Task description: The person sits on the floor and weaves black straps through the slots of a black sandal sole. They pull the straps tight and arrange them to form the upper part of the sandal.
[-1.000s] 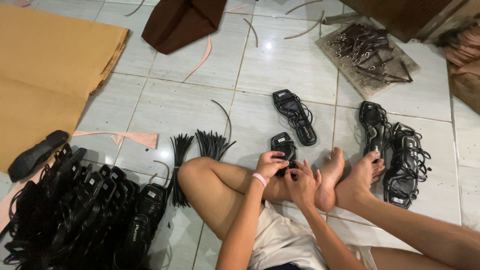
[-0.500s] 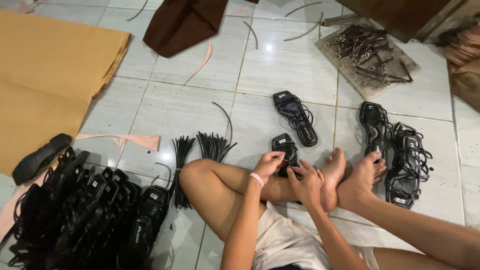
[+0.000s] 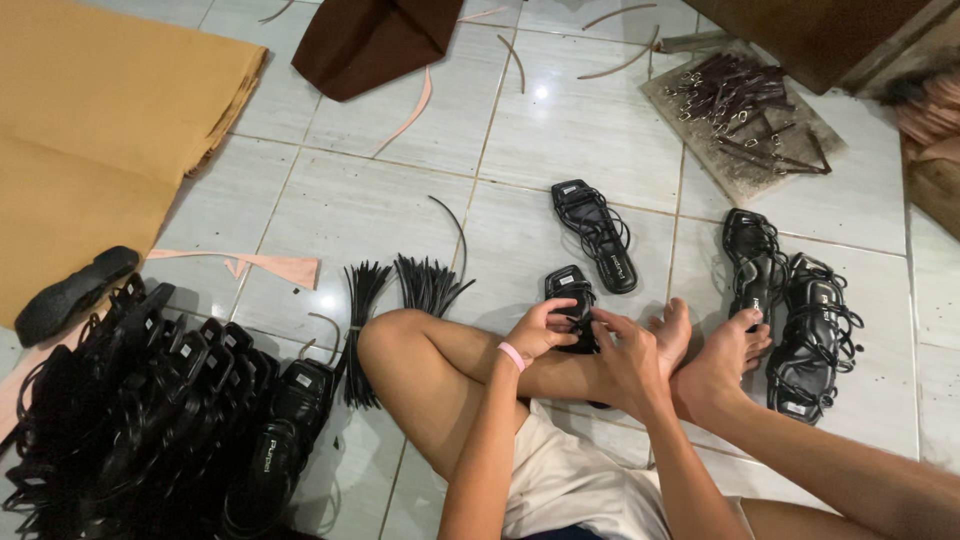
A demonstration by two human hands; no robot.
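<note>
We sit on the tiled floor (image 3: 380, 200) with both hands on one black strappy sandal (image 3: 572, 300), which rests across our shin just in front of the crossed feet. Our left hand (image 3: 540, 330) curls closed around its near left edge, thumb pressing on the footbed. Our right hand (image 3: 630, 358) closes on the near right side, fingers wrapping the sole edge, though how tightly we cannot tell.

We judge the sandal light, with a flat sole that is fairly stiff and thin straps that are soft and floppy. The sole's edges, where we grip now, look like the sure place to hold; the straps would give and twist under any pull.

Beyond the grip and slightly right lies a finished sandal (image 3: 596, 235), toe away from us. Farther right stand two more strappy sandals (image 3: 790, 300), touching each other. Left of the grip, near our knee, sit bundles of black straps (image 3: 400, 290), and farther left a heap of black soles (image 3: 150, 400). Far beyond, a board of buckled strips (image 3: 745, 110) and a tan sheet (image 3: 100, 130).
</note>
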